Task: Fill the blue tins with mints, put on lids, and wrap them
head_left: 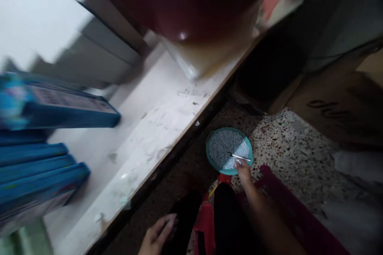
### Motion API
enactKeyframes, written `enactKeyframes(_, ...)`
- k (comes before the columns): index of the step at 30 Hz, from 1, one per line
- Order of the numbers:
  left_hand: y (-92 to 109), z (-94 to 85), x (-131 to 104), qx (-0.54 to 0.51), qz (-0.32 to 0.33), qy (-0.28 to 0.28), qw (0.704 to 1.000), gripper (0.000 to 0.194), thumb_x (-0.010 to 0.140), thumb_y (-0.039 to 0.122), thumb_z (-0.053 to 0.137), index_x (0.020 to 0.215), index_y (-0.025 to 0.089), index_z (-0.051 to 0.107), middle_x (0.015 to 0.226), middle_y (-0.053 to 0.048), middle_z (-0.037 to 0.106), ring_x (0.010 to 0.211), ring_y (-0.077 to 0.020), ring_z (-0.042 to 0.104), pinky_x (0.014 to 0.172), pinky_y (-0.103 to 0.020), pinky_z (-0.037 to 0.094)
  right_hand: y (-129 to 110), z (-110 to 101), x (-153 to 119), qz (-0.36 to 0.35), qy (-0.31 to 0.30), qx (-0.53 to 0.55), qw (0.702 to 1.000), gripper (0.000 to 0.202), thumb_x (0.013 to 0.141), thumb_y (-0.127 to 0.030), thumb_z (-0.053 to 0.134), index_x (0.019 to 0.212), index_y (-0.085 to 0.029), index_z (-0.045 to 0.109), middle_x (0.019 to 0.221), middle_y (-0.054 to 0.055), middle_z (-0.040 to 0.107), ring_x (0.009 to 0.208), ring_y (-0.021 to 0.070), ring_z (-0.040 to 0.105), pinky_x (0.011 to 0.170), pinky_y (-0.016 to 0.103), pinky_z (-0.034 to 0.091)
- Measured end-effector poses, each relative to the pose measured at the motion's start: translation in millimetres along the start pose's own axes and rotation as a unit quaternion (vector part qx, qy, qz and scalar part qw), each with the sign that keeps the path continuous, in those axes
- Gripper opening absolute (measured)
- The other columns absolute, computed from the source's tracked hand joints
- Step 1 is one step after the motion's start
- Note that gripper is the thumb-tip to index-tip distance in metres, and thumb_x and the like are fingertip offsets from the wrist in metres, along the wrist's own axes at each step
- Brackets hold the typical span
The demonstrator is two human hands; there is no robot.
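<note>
A round teal basin full of small whitish beads or pellets stands low down, beyond my knees. Across the beads lies a thin, shiny metal tool, its kind too small to tell. My right hand reaches over the near right rim, its fingers drawn together at the beads just below the tool. Whatever they pinch is too small to make out. Beside my left leg, my left hand hangs with loosely bent fingers, partly apart, and no object shows in it.
A long white worktop with a dark edge runs diagonally at left. On it are blue boxes and a large dark red container, blurred. A cardboard box stands right on the speckled floor. Something red shows between my legs.
</note>
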State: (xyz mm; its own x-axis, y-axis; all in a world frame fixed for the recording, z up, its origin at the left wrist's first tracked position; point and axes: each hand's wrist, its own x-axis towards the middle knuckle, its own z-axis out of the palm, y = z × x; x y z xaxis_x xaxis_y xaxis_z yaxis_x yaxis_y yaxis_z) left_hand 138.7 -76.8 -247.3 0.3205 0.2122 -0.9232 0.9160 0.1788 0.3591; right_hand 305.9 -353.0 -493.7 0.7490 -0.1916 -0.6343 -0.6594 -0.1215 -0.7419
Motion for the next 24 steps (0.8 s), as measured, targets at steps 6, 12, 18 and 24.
enactKeyframes(6, 63, 84.8, -38, -0.378, -0.118, -0.194, 0.898, 0.053, 0.07, 0.058, 0.048, 0.097, 0.013, 0.06, 0.095, -0.012, 0.062, 0.076, -0.0161, 0.06, 0.072, -0.029, 0.044, -162, -26, -159, -0.236, -0.246, -0.197, 0.919, 0.022, 0.08, -0.03, 0.042, 0.09, -0.024, 0.061, 0.082, 0.003, 0.061, 0.072, 0.0164, 0.059, 0.064, 0.027, 0.049)
enactKeyframes(12, 99, 77.8, -125, -0.516, -0.039, -0.295, 0.803, 0.038, 0.075, 0.047, 0.047, 0.08, 0.012, 0.061, 0.073, -0.01, 0.064, 0.072, -0.0201, 0.062, 0.068, -0.03, 0.044, -274, -1, -305, -0.495, -0.37, -0.385, 0.685, 0.037, 0.069, -0.013, 0.044, 0.092, -0.037, 0.059, 0.089, -0.002, 0.063, 0.082, 0.0198, 0.059, 0.065, 0.028, 0.049)
enactKeyframes(18, 92, 29.7, -204, -0.577, 0.023, -0.29, 0.763, 0.019, 0.073, 0.027, 0.052, 0.069, 0.009, 0.057, 0.061, -0.007, 0.061, 0.058, -0.015, 0.06, 0.061, -0.024, 0.045, -357, 13, -388, -0.555, -0.444, -0.5, 0.494, 0.023, 0.076, -0.011, 0.045, 0.09, -0.024, 0.057, 0.095, 0.005, 0.056, 0.086, 0.0183, 0.051, 0.066, 0.027, 0.043)
enactKeyframes(24, 63, -10.1, -242, -0.666, 0.075, -0.201, 0.715, 0.013, 0.073, 0.012, 0.048, 0.061, 0.009, 0.052, 0.052, -0.004, 0.055, 0.05, -0.0113, 0.056, 0.056, -0.023, 0.046, -374, 56, -443, -0.522, -0.568, -0.487, 0.409, 0.019, 0.066, -0.019, 0.06, 0.085, -0.02, 0.059, 0.086, 0.003, 0.055, 0.077, 0.0149, 0.05, 0.066, 0.024, 0.04)
